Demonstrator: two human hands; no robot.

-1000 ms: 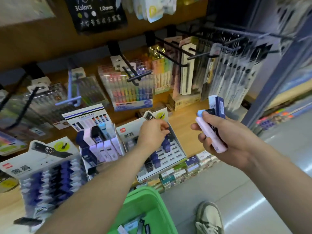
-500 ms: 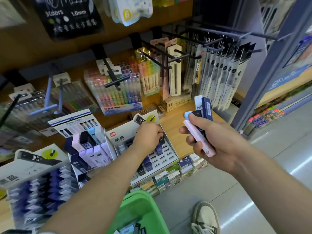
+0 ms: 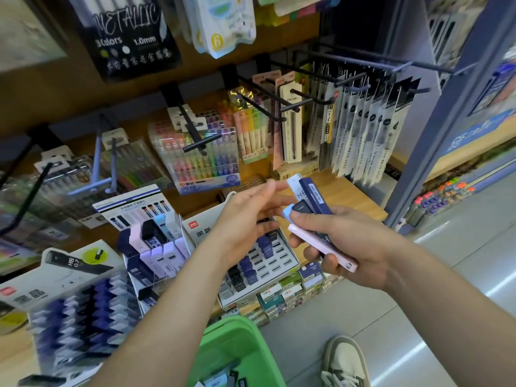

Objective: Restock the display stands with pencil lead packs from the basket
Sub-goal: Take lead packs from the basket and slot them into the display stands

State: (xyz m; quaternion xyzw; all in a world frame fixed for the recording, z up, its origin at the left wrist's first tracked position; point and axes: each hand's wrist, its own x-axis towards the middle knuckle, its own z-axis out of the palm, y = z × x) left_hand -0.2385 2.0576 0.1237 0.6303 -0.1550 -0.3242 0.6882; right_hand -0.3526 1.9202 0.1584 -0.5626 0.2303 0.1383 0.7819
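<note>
A single head-worn view (wide-angle, lines bowing at the edges) looks forward and down, close over the shelf (image 3: 352, 197), with floor (image 3: 460, 261) and basket (image 3: 233, 340) along the bottom.

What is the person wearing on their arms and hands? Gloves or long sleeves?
No gloves and no long sleeves. The left hand and the right hand are bare. The left forearm and the right forearm are uncovered as far as the picture shows. No watch, bracelet or ring can be seen on either side.
</note>
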